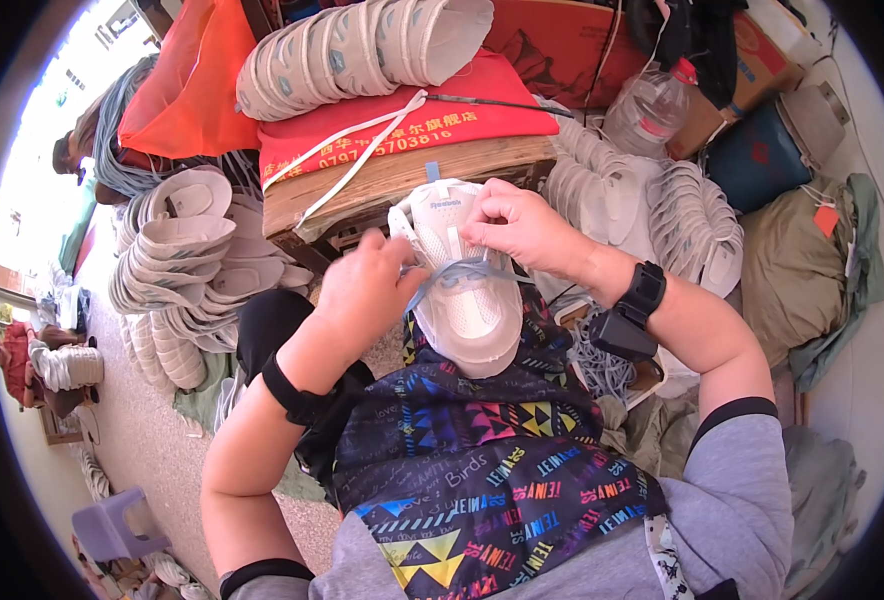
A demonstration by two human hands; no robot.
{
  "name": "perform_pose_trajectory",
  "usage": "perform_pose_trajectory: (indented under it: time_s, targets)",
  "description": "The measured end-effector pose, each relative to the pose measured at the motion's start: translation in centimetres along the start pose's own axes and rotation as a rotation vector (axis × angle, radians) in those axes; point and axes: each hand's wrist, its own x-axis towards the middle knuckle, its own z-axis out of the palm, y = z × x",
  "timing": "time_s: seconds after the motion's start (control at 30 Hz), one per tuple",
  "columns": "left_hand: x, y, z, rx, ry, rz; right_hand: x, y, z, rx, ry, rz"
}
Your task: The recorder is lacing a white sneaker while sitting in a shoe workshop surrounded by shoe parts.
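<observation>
A white shoe upper (482,335) with a mesh front lies over my lap, its tongue pointing away from me. A blue-grey lace (467,270) crosses it, with loose lengths out to both sides. My right hand (527,225) is closed in a pinch at the upper's right eyelet edge, near the tongue; whether a lace end is also in the pinch is hidden. On the left, my left hand (367,285) is beside the upper, thumb and fingers apart and close to the lace. Its fingertips are slightly blurred.
Beyond the upper stands a wooden bench (362,190) with a red cloth bag (412,120) and a nested row of uppers (362,55). More stacked uppers lie left (177,250) and right (697,225). Loose laces (602,365) fill a box near my right forearm.
</observation>
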Motion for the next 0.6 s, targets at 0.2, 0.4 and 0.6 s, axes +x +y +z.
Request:
perform_pose_trajectory:
  time_s: [0.2, 0.4, 0.6]
  targets:
    - [1.4, -0.2, -2.3, -0.124, 0.074, 0.328, -0.6, -0.2, -0.2, -0.261, -0.096, -0.169]
    - [2.8, -2.0, -2.1, -0.117, -0.1, 0.426, -1.1, -1.0, -1.2, -0.247, -0.236, -0.153]
    - [2.9, -2.8, -2.6, -0.247, -0.227, 0.451, -1.0, -0.4, -1.5, -0.249, -0.257, -0.208]
